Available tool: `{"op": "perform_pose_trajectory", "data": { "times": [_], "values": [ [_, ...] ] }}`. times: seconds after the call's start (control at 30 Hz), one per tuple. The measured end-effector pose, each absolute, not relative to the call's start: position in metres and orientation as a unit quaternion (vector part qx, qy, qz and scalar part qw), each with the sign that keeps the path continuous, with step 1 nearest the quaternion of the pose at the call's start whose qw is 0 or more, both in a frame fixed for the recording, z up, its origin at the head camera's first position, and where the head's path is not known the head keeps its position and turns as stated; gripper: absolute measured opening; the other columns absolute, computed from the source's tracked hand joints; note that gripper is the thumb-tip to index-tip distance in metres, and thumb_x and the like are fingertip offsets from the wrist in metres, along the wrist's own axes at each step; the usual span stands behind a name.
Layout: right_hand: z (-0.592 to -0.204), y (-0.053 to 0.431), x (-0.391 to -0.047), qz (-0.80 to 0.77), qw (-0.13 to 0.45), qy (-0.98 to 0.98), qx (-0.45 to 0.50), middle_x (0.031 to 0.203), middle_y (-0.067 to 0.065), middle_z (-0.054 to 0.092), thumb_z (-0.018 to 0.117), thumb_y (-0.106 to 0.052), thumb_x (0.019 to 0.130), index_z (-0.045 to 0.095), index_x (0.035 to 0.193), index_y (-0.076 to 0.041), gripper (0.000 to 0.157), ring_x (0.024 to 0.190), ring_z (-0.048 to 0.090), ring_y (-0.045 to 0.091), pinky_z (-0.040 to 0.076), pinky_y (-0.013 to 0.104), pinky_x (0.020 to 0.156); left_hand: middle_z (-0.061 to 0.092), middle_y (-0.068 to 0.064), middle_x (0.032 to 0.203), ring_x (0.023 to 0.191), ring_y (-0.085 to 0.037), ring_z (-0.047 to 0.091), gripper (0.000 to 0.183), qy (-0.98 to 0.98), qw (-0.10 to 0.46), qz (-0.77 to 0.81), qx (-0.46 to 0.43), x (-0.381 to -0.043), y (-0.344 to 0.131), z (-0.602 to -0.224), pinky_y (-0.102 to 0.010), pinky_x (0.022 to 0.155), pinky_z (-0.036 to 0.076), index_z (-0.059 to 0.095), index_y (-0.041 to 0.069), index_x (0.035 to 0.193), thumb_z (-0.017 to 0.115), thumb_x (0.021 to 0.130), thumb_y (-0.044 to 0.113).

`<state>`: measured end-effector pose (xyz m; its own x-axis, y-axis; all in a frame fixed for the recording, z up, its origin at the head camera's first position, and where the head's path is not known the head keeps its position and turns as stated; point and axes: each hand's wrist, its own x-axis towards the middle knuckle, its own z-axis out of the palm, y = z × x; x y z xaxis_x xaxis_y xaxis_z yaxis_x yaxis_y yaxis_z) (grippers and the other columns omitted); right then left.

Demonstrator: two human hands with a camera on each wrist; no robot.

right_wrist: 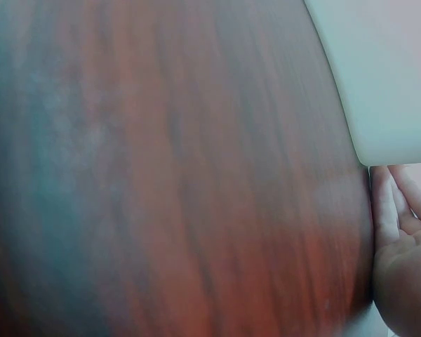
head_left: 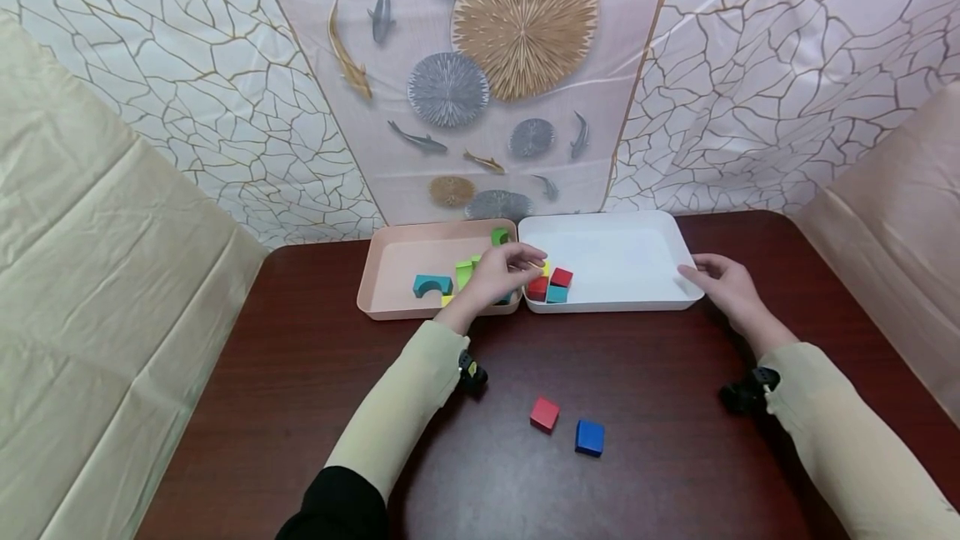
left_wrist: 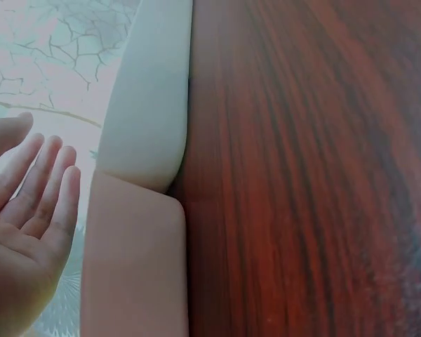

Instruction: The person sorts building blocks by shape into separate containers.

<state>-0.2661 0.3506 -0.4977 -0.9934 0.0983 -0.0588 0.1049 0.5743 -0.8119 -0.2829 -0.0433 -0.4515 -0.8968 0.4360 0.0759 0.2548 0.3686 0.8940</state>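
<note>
My left hand (head_left: 501, 273) hovers over the line where the pink tray (head_left: 386, 265) meets the white tray (head_left: 607, 261). Its fingers are nearly straight in the left wrist view, and nothing shows between them and the thumb. Just beside its fingertips, red blocks (head_left: 562, 277), a teal block (head_left: 557, 294) and a partly hidden yellow block (head_left: 545, 268) lie in the white tray's left end. At that tray's right edge, my right hand (head_left: 727, 286) grips the rim, thumb on top and fingers outside. The pink tray holds a teal arch block (head_left: 432, 284) and green blocks (head_left: 464, 274), partly covered by the left hand.
On the dark wooden table (head_left: 315, 373), a loose red block (head_left: 544, 414) and a blue block (head_left: 589, 437) lie in front of the trays. A patterned cloth (head_left: 480, 148) hangs behind the table's far edge. Pale cloths stand at both sides.
</note>
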Motion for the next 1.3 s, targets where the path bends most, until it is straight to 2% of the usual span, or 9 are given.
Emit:
{"op": "perform_pose_trajectory", "data": {
  "times": [0.4, 0.67, 1.3],
  "values": [
    [-0.499, 0.351, -0.267, -0.471, -0.009, 0.881, 0.041, 0.140, 0.036, 0.056, 0.061, -0.037, 0.108, 0.050, 0.146, 0.017, 0.067, 0.085, 0.047, -0.015, 0.045, 0.004, 0.070, 0.076, -0.018, 0.122, 0.109, -0.030, 0.072, 0.027, 0.809, 0.081, 0.534, 0.230, -0.267, -0.045, -0.447, -0.024, 0.091, 0.058, 0.073, 0.001, 0.127, 0.072, 0.101, 0.009],
    [-0.498, 0.350, -0.265, -0.466, -0.007, 0.884, 0.044, 0.141, 0.035, 0.056, 0.061, -0.040, 0.107, 0.051, 0.146, 0.015, 0.069, 0.087, 0.046, -0.013, 0.043, 0.003, 0.071, 0.078, -0.016, 0.116, 0.103, -0.025, 0.073, 0.026, 0.808, 0.075, 0.530, 0.245, -0.252, -0.049, -0.451, -0.019, 0.085, 0.057, 0.075, 0.002, 0.126, 0.073, 0.100, 0.008],
    [-0.501, 0.352, -0.266, -0.469, -0.012, 0.882, 0.038, 0.137, 0.032, 0.057, 0.061, -0.038, 0.107, 0.051, 0.145, 0.016, 0.067, 0.086, 0.047, -0.012, 0.044, 0.004, 0.071, 0.078, -0.016, 0.116, 0.098, -0.019, 0.072, 0.027, 0.805, 0.083, 0.507, 0.296, -0.220, -0.050, -0.467, -0.019, 0.087, 0.058, 0.073, 0.000, 0.125, 0.074, 0.100, 0.007]
  ]
}}
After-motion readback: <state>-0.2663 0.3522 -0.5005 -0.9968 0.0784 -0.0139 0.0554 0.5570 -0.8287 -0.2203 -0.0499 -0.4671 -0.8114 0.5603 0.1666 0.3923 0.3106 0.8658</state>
